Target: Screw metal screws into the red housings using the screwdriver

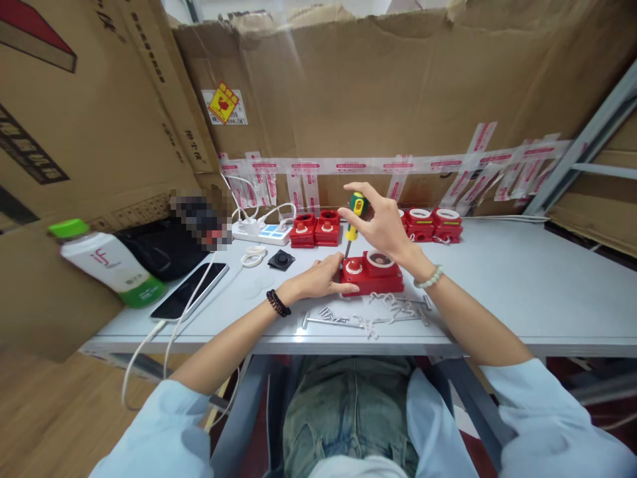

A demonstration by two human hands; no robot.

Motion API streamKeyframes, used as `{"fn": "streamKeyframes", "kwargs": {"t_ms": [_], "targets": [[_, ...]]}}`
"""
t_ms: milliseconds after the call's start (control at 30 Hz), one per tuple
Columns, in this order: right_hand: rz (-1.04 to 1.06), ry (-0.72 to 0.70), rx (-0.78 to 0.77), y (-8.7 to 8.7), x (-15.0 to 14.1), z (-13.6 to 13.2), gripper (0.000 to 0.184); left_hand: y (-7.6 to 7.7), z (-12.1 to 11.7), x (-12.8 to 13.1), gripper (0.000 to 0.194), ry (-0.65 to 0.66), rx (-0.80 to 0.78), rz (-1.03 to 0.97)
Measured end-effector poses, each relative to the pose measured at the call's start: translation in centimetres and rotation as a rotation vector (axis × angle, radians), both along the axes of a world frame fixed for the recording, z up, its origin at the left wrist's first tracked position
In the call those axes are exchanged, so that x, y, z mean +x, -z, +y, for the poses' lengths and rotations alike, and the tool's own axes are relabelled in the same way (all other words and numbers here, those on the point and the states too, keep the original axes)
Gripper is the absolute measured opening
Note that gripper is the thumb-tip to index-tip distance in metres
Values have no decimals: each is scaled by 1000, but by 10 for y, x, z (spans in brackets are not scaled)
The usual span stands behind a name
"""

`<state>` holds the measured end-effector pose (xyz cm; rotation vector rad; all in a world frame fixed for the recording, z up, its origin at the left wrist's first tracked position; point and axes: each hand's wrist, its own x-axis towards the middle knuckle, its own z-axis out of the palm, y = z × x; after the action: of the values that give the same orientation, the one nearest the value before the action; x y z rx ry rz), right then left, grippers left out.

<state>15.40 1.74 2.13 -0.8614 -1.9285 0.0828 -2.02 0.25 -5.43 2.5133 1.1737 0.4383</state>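
Observation:
A red box with a round red button and a white ring on top lies near the table's front edge. My left hand grips its left end, thumb along the front and fingers by the back corner. In my right hand is a screwdriver with a green and yellow handle. Its shaft points down, with the tip at the box's back left corner. The fingers pinch around the handle. Just in front of the box lie loose screws, metal T-shaped rods and curly white cords.
More red boxes stand at the back left and back right. To the left are a power strip, a black square part, a phone with a cable, and a bottle. Cardboard walls the back.

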Motion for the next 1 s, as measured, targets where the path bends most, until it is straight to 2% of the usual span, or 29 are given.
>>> {"fn": "streamKeyframes", "kwargs": {"t_ms": [67, 100, 233, 267, 333, 433, 500, 567, 667, 733, 800, 933, 1000], "targets": [[-42, 115, 64, -1, 0, -2, 41, 0, 0, 0, 53, 5, 5, -8], [-49, 115, 65, -2, 0, -2, 41, 0, 0, 0, 52, 9, 7, -15], [-5, -133, -61, -6, 5, -2, 43, 1, 0, 0, 54, 3, -2, -23], [7, -159, -69, -6, 5, -2, 41, 1, 1, 0, 55, 0, -3, -18], [13, -88, -26, -6, 3, -4, 34, 1, 1, 0, 55, -5, 4, -10], [2, 136, 70, -4, -3, -5, 24, 2, 1, -1, 54, -9, 23, -11], [-4, 194, 71, -3, -3, -4, 23, 2, 1, -1, 53, -9, 27, -22], [6, 100, 7, -5, 1, -1, 27, 2, 0, 0, 52, -2, 20, -34], [24, -201, -152, -9, 12, 3, 37, 1, 0, 0, 53, 9, -7, -44], [24, -265, -201, -10, 15, 2, 36, 0, 0, -1, 54, 10, -24, -38], [39, -156, -164, -9, 14, -1, 32, 0, -1, -1, 54, 2, -29, -32], [42, 182, -11, 0, 5, -6, 28, 1, -1, -1, 53, -16, -30, -37], [14, 211, 0, 2, 5, -5, 31, 1, -1, -1, 54, -19, -29, -38]]}}
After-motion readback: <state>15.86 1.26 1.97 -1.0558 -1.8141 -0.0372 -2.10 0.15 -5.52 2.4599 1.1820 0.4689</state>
